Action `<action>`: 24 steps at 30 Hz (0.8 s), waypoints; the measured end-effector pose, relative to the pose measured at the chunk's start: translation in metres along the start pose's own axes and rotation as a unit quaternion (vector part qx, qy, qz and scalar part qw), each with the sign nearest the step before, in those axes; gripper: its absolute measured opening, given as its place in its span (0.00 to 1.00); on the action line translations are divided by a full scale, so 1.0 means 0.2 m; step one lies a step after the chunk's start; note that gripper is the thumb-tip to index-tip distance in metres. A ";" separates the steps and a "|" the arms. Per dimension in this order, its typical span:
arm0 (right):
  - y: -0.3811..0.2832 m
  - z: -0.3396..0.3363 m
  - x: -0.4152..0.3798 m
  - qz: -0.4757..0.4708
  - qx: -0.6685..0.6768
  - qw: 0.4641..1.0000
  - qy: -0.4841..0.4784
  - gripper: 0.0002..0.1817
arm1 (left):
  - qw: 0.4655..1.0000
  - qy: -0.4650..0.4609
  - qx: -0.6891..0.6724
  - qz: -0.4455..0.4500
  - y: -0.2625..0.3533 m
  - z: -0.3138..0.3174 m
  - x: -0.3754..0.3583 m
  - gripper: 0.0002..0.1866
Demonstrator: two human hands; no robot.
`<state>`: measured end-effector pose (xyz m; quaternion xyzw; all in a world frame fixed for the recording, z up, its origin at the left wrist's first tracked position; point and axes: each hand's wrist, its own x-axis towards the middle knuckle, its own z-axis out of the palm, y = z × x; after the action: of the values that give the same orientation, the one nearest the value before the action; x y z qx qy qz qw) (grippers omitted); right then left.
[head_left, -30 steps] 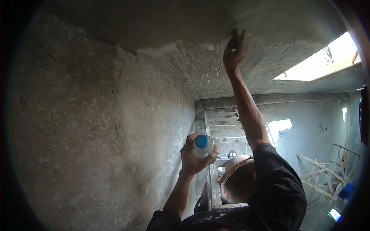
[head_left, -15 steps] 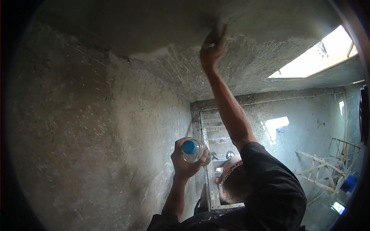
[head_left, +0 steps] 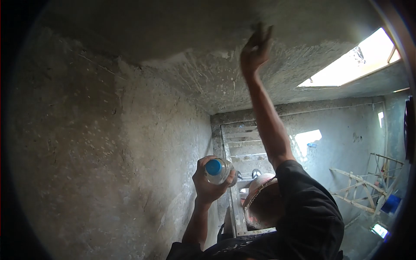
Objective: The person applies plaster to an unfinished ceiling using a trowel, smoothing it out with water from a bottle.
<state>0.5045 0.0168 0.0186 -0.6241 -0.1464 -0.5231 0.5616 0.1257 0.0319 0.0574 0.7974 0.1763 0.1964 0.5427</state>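
A clear plastic bottle with a blue cap is gripped in my left hand, its cap facing the camera. My right hand is raised at the end of a stretched arm, fingers apart at the dark, smooth upper part of the plastered wall. Nothing shows between its fingers, though the fingertips are slightly blurred. Whether they touch the surface cannot be made out.
A ladder stands below me, with a round, stained container at its near end. A rough wall rises at left. Wooden frames and a blue object lie at lower right, under a bright opening.
My right hand has moved to the right along the upper surface, with its fingers more spread. My left hand keeps its hold on the bottle.
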 end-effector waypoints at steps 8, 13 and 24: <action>0.23 -0.06 -0.23 -0.047 -0.116 0.977 -0.174 0.31 | 1.000 -0.022 0.008 0.003 -0.01 0.02 0.00 0.29; 0.07 -0.12 -0.11 0.035 -0.029 0.994 -0.095 0.27 | 1.000 -0.021 0.013 0.004 0.00 0.01 -0.01 0.29; 0.19 -0.20 -0.33 -0.016 -0.061 0.964 -0.257 0.29 | 1.000 -0.023 0.016 0.010 0.00 0.04 0.00 0.30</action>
<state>0.4871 -0.0031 -0.0628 -0.7682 -0.2635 -0.3622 0.4575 0.1305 0.0256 0.0553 0.8124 0.1586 0.1805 0.5313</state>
